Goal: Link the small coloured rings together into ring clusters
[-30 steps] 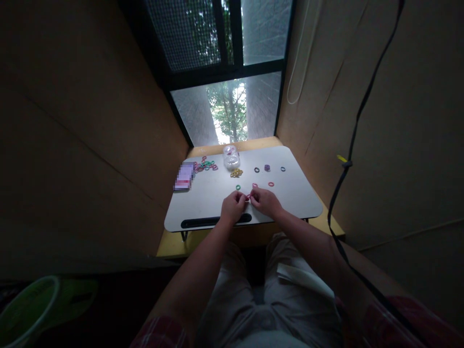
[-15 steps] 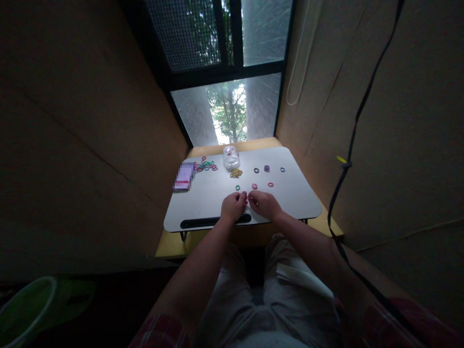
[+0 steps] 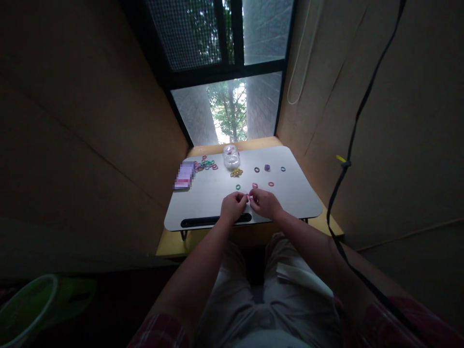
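Near the front middle of the white lap table point(image 3: 195, 205), my left hand point(image 3: 232, 205) and my right hand point(image 3: 266, 204) meet with fingertips pinched. Between them is a small pink ring point(image 3: 248, 196), partly hidden by the fingers; its exact kind is too small to make out. Just beyond the fingers lie a green ring point(image 3: 238, 187), a pink ring point(image 3: 255, 185) and a red ring point(image 3: 271, 184). Farther back sit a dark ring point(image 3: 257, 169), a purple ring-like piece point(image 3: 267, 167) and a blue ring point(image 3: 283, 169).
A clear plastic container point(image 3: 231, 158) stands at the back, with a cluster of yellow rings point(image 3: 237, 172) before it. Mixed coloured rings point(image 3: 206, 165) lie beside a blurred purple-white flat object point(image 3: 184, 175) at left. A black strip point(image 3: 199, 222) runs along the front edge.
The fingertips have shifted slightly, and the right fingers have turned a little upward. More of the pink ring shows between my hands. The rings on the table stay put.
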`<state>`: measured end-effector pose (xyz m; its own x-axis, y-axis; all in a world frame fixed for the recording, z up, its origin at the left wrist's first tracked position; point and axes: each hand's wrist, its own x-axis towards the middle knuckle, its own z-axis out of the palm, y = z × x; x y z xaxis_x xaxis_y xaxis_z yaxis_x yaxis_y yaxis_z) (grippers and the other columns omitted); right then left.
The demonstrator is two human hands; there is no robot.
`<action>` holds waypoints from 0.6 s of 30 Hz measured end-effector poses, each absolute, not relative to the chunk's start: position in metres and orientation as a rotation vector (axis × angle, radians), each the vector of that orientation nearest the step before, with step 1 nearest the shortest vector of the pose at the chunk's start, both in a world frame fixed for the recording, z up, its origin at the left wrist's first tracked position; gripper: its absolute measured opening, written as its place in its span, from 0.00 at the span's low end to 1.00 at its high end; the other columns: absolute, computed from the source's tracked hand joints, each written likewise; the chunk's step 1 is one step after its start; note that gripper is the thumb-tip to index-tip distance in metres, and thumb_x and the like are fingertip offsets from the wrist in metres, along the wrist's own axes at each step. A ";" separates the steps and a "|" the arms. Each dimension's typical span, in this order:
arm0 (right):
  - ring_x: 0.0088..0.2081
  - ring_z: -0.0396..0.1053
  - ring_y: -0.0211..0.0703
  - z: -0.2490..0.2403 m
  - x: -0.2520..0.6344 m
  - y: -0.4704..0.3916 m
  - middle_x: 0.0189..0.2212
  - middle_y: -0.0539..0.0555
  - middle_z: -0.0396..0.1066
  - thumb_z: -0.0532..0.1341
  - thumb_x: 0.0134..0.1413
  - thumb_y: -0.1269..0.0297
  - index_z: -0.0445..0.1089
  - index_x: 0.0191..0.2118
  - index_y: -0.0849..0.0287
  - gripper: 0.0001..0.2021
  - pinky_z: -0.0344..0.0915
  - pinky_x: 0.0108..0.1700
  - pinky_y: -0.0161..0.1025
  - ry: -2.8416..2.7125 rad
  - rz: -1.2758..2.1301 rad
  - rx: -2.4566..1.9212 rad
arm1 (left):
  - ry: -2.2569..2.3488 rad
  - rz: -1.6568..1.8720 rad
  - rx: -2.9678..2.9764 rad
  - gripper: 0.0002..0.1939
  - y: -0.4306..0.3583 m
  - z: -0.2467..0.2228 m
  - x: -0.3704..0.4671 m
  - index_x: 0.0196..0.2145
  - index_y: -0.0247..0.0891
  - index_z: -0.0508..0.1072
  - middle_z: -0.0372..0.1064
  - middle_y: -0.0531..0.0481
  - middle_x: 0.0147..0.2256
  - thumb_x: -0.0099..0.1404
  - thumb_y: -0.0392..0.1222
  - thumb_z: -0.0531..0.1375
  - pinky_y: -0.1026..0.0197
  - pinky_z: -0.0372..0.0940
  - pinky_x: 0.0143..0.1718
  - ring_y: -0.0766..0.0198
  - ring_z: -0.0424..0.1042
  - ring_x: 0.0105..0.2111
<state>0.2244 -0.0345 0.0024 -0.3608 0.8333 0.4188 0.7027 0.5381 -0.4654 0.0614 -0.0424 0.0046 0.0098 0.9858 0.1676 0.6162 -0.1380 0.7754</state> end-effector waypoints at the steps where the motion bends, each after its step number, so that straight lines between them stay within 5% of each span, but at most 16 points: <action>1: 0.27 0.64 0.38 0.003 0.224 -0.035 0.25 0.50 0.69 0.55 0.55 0.64 0.67 0.37 0.58 0.06 0.55 0.32 0.33 -2.149 0.293 -1.240 | 1.636 0.986 1.796 0.16 -0.043 0.004 0.061 0.30 0.38 0.76 0.73 0.51 0.26 0.61 0.52 0.56 0.65 0.59 0.29 0.67 0.68 0.25; 18: 0.27 0.64 0.38 0.004 0.224 -0.030 0.26 0.51 0.70 0.54 0.55 0.65 0.68 0.33 0.57 0.06 0.53 0.31 0.33 -2.100 0.366 -1.301 | 1.607 0.934 1.852 0.13 -0.047 0.008 0.064 0.34 0.39 0.76 0.74 0.51 0.28 0.62 0.49 0.56 0.65 0.59 0.30 0.67 0.69 0.27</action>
<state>0.2242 -0.0302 0.0038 -0.3107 0.8765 0.3679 0.7005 0.4727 -0.5346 0.0635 -0.0468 0.0075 0.0622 0.9841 0.1663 0.6318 -0.1678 0.7567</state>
